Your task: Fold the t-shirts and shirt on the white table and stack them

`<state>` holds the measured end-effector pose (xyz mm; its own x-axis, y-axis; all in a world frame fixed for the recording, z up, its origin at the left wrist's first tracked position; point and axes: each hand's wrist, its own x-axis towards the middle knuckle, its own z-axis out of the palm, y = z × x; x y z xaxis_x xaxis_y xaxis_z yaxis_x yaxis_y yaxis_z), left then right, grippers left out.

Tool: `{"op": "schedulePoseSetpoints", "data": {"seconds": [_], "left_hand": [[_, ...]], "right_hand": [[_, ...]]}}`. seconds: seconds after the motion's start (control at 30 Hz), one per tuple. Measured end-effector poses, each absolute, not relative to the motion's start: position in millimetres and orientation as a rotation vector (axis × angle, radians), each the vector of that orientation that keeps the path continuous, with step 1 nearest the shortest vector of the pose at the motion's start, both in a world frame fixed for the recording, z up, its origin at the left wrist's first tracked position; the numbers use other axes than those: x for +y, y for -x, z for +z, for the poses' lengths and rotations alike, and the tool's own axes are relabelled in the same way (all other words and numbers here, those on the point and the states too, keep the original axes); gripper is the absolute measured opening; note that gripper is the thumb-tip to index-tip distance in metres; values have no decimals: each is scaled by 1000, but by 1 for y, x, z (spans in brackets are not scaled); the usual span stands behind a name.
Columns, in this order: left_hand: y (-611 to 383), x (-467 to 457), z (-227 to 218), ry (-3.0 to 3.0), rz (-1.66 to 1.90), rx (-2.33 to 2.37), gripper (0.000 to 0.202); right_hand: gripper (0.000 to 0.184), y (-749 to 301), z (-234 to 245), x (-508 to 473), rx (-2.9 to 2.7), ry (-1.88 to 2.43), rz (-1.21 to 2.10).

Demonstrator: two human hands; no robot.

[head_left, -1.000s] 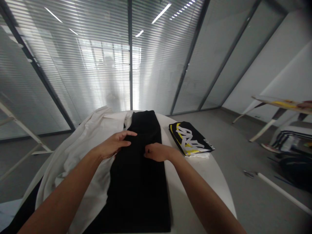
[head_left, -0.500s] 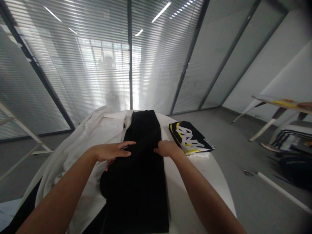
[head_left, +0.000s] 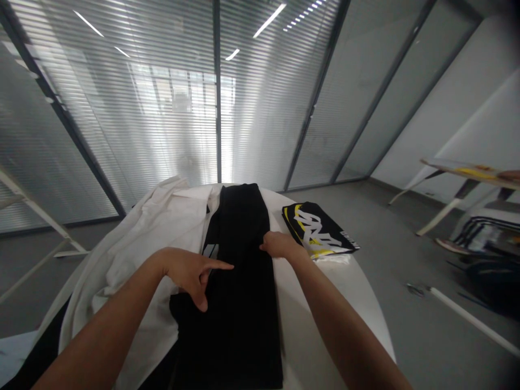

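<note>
The black cloth [head_left: 247, 319] is right in front of me, lying long and flat on the white counter [head_left: 312, 319]. It looks soft and dull, like a long box shape with a straight edge on its right. Its left edge is bumpy. A small grey patch [head_left: 211, 251] shows on that side, just past my fingers.

My hands are apart. My left hand [head_left: 187, 271] is spread at the left edge of the black cloth, with one finger pointing over it and the thumb stuck out. My right hand [head_left: 280, 245] is curled at the right edge of the black cloth. I can't tell if it is pinching the cloth.

To the left of the black cloth is a big white cloth [head_left: 162, 227], full of soft wrinkles and lumps. To the right of the black cloth is a folded shirt [head_left: 325, 225], a flat pack with squiggly white and yellow shapes on black. Some white cloth [head_left: 335, 259] peeks out under it. Past the far end of the black cloth is a shiny glass wall [head_left: 260, 130] with thin, stripy blinds.
</note>
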<state>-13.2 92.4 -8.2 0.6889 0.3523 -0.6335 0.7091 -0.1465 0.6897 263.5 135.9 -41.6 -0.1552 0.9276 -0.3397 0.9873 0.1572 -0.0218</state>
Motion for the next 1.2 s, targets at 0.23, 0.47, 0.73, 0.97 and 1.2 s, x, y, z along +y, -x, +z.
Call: {"op": "schedulePoseSetpoints", "data": {"seconds": [0.23,0.47,0.73,0.97,1.2], "left_hand": [[-6,82,-19,-1707,-401,925,64],[0,90,-8,-1716,82,750,21],[-13,83,0,-1117,793,546,32],[-19,87,-3,-1089,890,629,37],[-23,84,2,-1062,939,668,36]], "right_hand": [[36,-266,-44,139,2198,-1787,-379],[44,-265,-33,136,2232,-1656,-453],[58,-265,16,108,2391,-1111,-1031],[66,-254,43,88,2396,-928,-1068],[68,-248,38,80,2335,-1264,-759]]}}
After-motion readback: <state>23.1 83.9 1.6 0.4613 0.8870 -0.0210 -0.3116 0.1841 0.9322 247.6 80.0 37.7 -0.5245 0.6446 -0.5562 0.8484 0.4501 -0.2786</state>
